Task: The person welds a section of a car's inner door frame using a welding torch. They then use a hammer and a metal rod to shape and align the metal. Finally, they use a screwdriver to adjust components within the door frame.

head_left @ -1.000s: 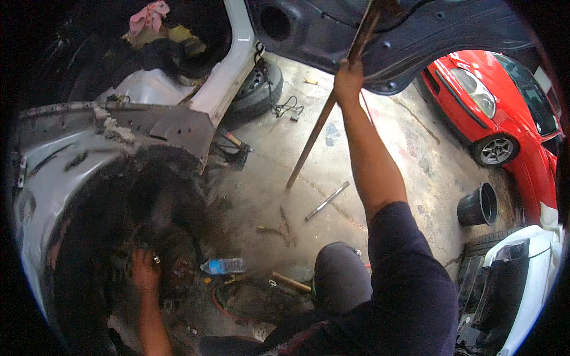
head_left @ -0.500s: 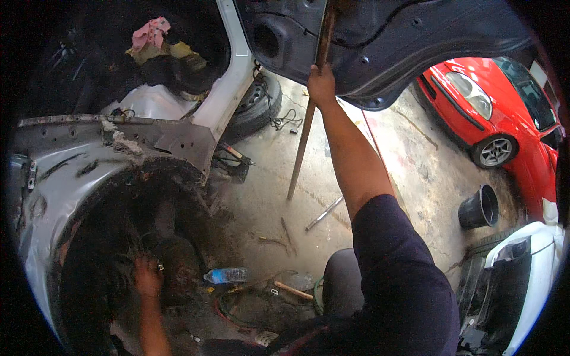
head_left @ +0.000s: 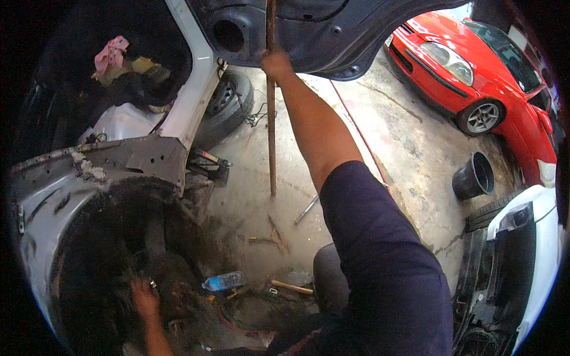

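My right hand (head_left: 276,64), with the arm stretched forward, is closed around a long rusty metal pole (head_left: 272,130). The pole stands nearly upright; its upper part passes in front of a dark door or hatch panel (head_left: 309,35), and its lower end is over the concrete floor. Low on the left, my left hand (head_left: 144,298) rests against the dark inside of a wheel arch (head_left: 89,237) on a silver car body. Its fingers look extended, though shadow blurs them, and a small shiny bit shows beside them.
On the floor lie a water bottle (head_left: 224,280), a wooden handle (head_left: 292,288), a metal tube (head_left: 306,209) and hoses. A wheel (head_left: 228,104) leans by the car frame. At right are a black bucket (head_left: 473,176), a red car (head_left: 463,59) and a white bumper (head_left: 537,243).
The view has shifted, so the scene sits further left and higher. The pole now looks more upright. My right hand keeps its grip, and my left hand stays in the wheel arch.
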Motion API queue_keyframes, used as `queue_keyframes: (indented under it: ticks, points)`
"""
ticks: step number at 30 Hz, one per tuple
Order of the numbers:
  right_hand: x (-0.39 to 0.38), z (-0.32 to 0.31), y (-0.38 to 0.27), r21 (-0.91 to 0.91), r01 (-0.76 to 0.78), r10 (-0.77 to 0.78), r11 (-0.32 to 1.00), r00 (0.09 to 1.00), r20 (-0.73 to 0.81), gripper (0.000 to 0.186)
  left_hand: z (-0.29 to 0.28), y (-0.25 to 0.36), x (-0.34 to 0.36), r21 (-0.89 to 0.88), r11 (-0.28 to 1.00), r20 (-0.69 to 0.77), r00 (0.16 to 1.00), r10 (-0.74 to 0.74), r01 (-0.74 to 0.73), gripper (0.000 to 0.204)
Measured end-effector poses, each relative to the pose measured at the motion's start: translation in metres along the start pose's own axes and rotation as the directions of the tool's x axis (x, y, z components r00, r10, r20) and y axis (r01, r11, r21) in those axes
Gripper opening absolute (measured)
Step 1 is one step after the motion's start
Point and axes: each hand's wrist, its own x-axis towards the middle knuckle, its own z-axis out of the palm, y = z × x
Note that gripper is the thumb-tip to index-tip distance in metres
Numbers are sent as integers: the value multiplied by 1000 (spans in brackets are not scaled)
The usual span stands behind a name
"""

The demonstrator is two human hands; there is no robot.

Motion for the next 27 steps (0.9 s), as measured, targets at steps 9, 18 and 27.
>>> queue_keyframes:
  ticks: [9,18,27]
  points:
    - [-10,18,2,-35,-6,4,999,998,-62,37,9,-9,-1,46,996,-48,996,72,-70,46]
    - [-34,17,-41,-51,-103,100,993,993,-58,42,5,-19,0,44,994,-54,993,106,-104,49]
    - [-44,10,-68,-74,-157,158,985,987,20,49,11,-9,-10,-53,998,-86,996,25,-29,46]
